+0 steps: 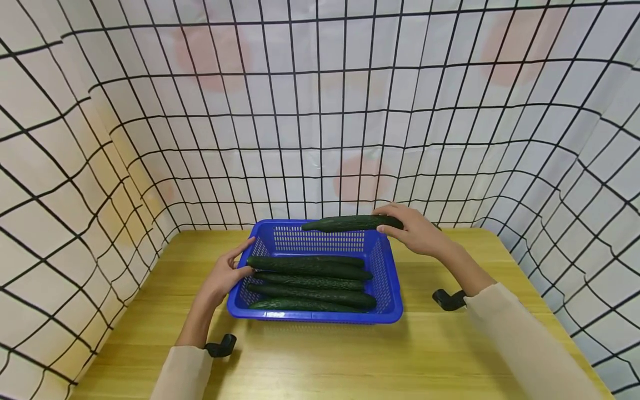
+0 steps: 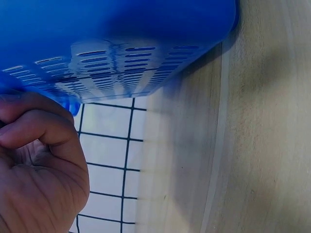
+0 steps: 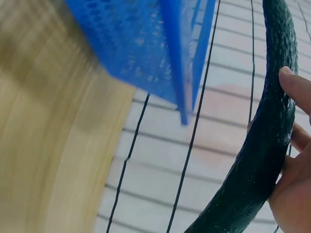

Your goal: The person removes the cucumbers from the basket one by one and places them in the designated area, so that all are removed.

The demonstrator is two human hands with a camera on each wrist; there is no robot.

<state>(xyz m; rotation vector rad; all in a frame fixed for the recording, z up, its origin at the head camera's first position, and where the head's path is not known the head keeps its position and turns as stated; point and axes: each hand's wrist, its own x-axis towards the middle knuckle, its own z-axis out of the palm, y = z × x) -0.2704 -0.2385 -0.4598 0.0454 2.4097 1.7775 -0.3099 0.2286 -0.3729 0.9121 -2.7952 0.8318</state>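
Observation:
My right hand [image 1: 414, 229] grips one dark green cucumber [image 1: 345, 223] near its right end, thumb on the near side and fingers behind. The cucumber lies level above the back rim of a blue plastic basket [image 1: 320, 317], pointing left. In the right wrist view the cucumber [image 3: 262, 141] looks bumpy and slightly curved, the thumb pressed on its skin. My left hand [image 1: 225, 276] holds the basket's left rim; the left wrist view has its fingers [image 2: 46, 128] curled by the slotted wall. Several cucumbers [image 1: 310, 266] lie side by side in the basket.
The basket stands on a light wooden table [image 1: 320, 361]. Black wire grid panels [image 1: 320, 116] rise behind and on both sides, backed by pale sheeting with faint coloured spots. A black wrist device [image 1: 220, 346] sits at the left cuff, another [image 1: 449, 300] at the right.

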